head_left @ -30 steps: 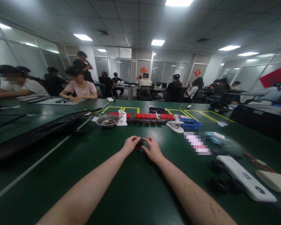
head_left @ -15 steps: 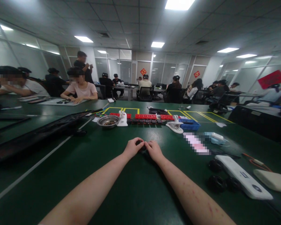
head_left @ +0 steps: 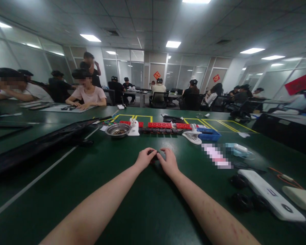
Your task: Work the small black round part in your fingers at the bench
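Observation:
Over the dark green tabletop my left hand (head_left: 144, 159) pinches a small dark part (head_left: 154, 154) between thumb and fingers. The part is mostly hidden by the fingers, so its kind does not show. My right hand (head_left: 169, 162) is close beside it, thumb tip near the part and fingers raised apart from the thumb. Beyond the hands are red strips (head_left: 159, 125) of square pieces, with a row of black pieces (head_left: 159, 131) in front. A metal bowl (head_left: 118, 134) of small bits stands to their left, and a blue tray (head_left: 211, 137) to their right.
White clip stands (head_left: 134, 128) flank the strips. A long black panel (head_left: 40, 146) lies at left. On the right are a white device (head_left: 271, 194), black round parts (head_left: 242, 202) and an orange cable (head_left: 283, 175). A person (head_left: 88, 93) sits across the table.
My right hand's fingers have opened away from the dark part, where both hands met before. My left hand keeps its pinch. The view has shifted slightly.

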Available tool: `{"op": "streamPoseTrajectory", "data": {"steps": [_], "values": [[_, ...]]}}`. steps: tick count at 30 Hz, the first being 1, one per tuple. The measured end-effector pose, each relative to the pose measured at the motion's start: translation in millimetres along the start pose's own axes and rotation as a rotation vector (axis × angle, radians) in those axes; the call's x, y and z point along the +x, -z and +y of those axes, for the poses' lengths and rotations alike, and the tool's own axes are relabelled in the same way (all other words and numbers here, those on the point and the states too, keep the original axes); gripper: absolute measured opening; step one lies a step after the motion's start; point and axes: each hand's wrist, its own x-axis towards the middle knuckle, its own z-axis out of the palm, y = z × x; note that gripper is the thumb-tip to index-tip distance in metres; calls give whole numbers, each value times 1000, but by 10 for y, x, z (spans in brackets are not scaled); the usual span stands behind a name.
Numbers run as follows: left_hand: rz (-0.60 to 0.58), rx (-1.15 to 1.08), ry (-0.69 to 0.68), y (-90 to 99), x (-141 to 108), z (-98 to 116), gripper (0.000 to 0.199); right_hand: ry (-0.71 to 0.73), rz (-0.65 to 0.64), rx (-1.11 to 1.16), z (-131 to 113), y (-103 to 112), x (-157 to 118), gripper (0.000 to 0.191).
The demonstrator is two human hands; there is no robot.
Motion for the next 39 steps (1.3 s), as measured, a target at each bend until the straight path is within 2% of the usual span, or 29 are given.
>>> {"op": "streamPoseTrajectory", "data": {"steps": [3,6,9,12,17,22,25,29,31,34,37,39], "values": [[-10,30,-40,2,-50,62,32,-86,-34,-50,69,-21,28,38],[-34,133,-121,2,-93,121,30,-114,-63,-89,90,-21,36,50],[-41,268,-223,-4,-118,152,28,-128,-66,-122,57,-2,27,52],[-9,298,-268,-8,-133,164,26,-140,-67,-144,23,11,13,55],[21,220,-239,3,-127,146,29,-79,-122,-113,46,-15,19,47],[-10,42,-60,16,-32,32,38,17,-114,-41,63,-20,31,22],[-13,40,-31,12,10,-22,39,72,-104,29,54,-11,26,25],[-10,60,-54,13,-19,12,36,-28,-90,34,93,-24,39,28],[-5,108,-104,19,-52,58,33,-85,-91,16,136,-39,54,40],[1,217,-211,27,-96,118,28,-93,-121,9,186,-57,69,55],[-4,240,-260,22,-122,142,28,-58,-148,16,188,-62,66,52],[4,185,-225,12,-124,137,30,-40,-150,22,171,-53,62,46]]}}
